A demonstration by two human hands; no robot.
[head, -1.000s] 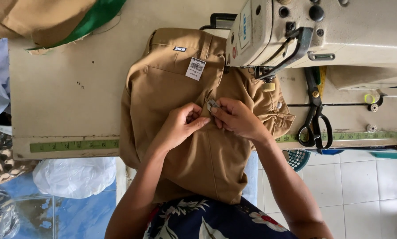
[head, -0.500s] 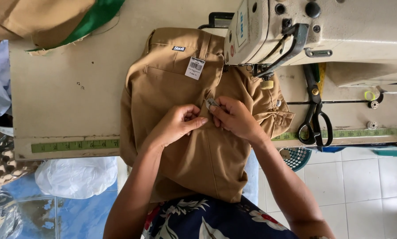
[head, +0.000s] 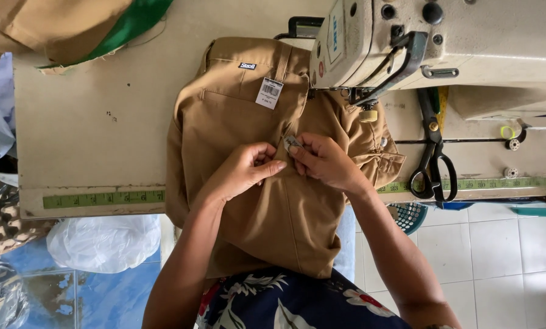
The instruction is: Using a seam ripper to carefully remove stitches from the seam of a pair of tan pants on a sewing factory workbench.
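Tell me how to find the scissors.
Start at the big cream sewing machine on the table. Look just below its right part, past the tan trousers. The scissors lie there near the green tape measure, the only black thing with two loop handles.

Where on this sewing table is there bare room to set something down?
Bare tabletop lies left of the tan trousers, between the green-edged cloth and the tape measure. The right side is crowded: sewing machine, scissors, bobbins.
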